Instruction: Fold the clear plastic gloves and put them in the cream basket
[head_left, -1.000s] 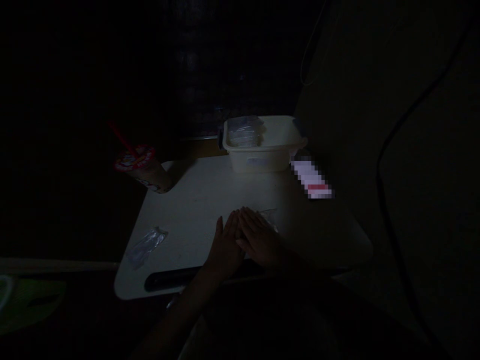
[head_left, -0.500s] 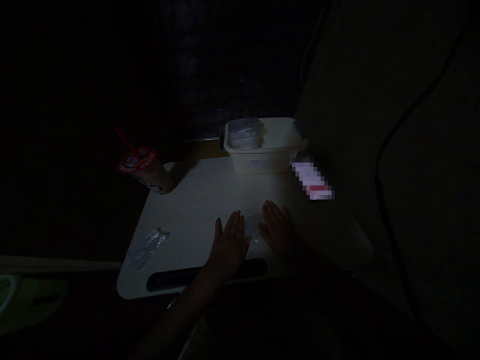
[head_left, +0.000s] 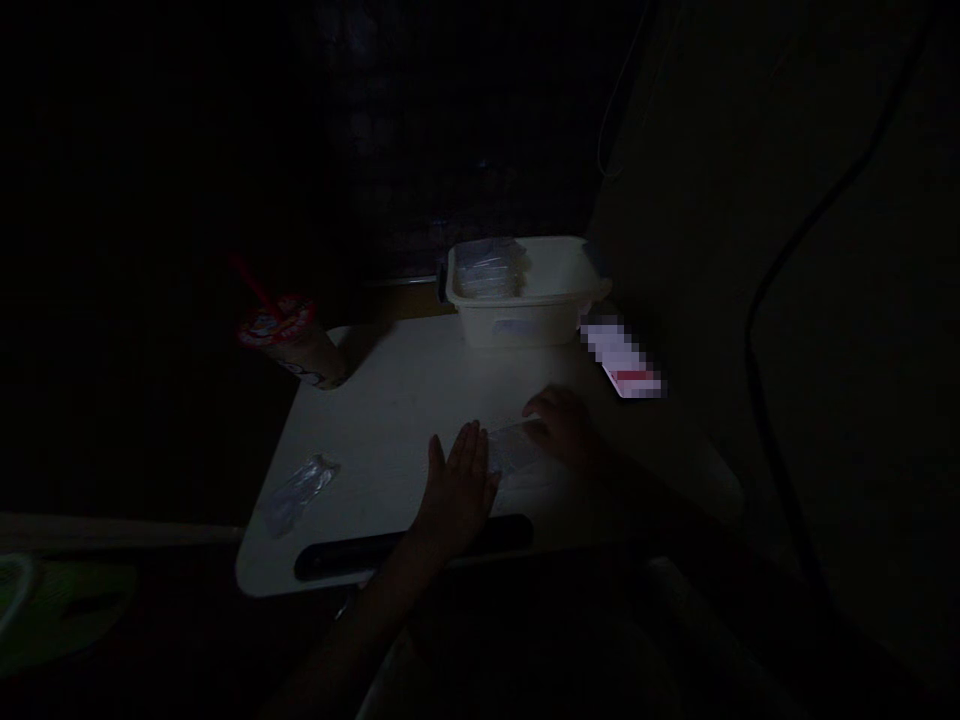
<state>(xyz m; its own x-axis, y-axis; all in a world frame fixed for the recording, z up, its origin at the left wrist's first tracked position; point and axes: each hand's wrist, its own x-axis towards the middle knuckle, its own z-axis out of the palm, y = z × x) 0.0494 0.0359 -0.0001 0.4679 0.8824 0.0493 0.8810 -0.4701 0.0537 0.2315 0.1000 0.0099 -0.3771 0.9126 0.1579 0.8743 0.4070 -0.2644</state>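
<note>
The scene is very dark. A small clear plastic bag lies on a white lap table. My left hand rests flat on the table with its fingers stretched out, touching the bag's left end. My right hand is at the bag's right end with curled fingers that seem to pinch its upper corner. A second clear bag lies at the table's left side, away from both hands.
A white plastic bin with clear bags inside stands at the table's far edge. A cup with a red straw sits at the far left corner. A blurred white and red card lies right of the bin. A dark cable hangs at the right.
My hands, overlapping at first, have moved apart. The right hand slid to the right along the bag and has now curled its fingers at the bag's right end. The left hand stays flat.
</note>
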